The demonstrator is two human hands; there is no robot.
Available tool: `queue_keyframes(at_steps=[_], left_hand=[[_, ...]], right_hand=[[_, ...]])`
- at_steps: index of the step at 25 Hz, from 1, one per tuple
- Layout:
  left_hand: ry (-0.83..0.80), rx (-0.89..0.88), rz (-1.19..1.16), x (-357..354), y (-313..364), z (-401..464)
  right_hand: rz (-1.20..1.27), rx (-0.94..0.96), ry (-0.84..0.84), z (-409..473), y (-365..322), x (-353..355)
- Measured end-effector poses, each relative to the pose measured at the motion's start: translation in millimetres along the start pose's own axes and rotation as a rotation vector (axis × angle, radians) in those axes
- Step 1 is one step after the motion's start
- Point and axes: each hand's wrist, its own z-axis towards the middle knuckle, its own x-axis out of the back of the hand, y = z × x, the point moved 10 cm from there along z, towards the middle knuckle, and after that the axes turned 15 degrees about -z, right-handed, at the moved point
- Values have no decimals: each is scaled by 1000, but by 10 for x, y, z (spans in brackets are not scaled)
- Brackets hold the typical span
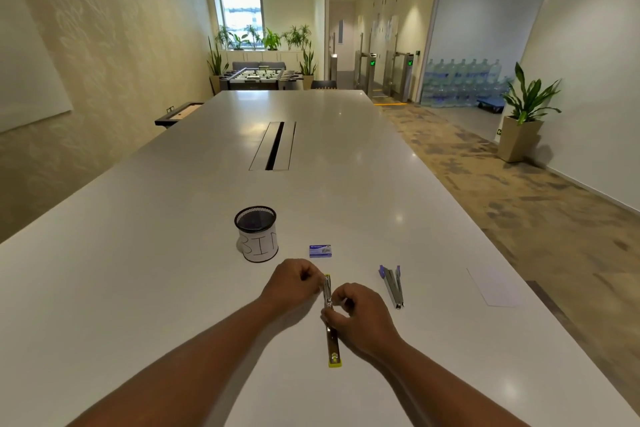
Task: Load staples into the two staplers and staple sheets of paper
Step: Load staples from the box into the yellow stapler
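A yellow stapler lies opened out flat on the white table, its length running toward me. My left hand pinches its far end with curled fingers. My right hand pinches the metal magazine near the middle. A purple stapler lies open to the right, untouched. The small blue staple box sits just beyond my hands. A white sheet of paper rests at the right near the table edge.
A black mesh cup with a paper label reading "BIN" stands beyond my left hand. A cable slot runs down the table's middle. The table's right edge drops to a carpeted floor.
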Motion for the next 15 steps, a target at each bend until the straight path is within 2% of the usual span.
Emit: queue_keyframes(at_steps=[5, 9, 12, 15], left_hand=[[54, 33, 57, 82, -35, 0], [21, 110, -293, 30, -93, -18], [-44, 56, -229, 14, -45, 27], [-38, 60, -118, 61, -31, 79]], right_hand=[[19, 13, 17, 20, 4, -6], [25, 33, 27, 37, 5, -14], [16, 37, 24, 46, 9, -27], [4, 47, 25, 42, -3, -20]])
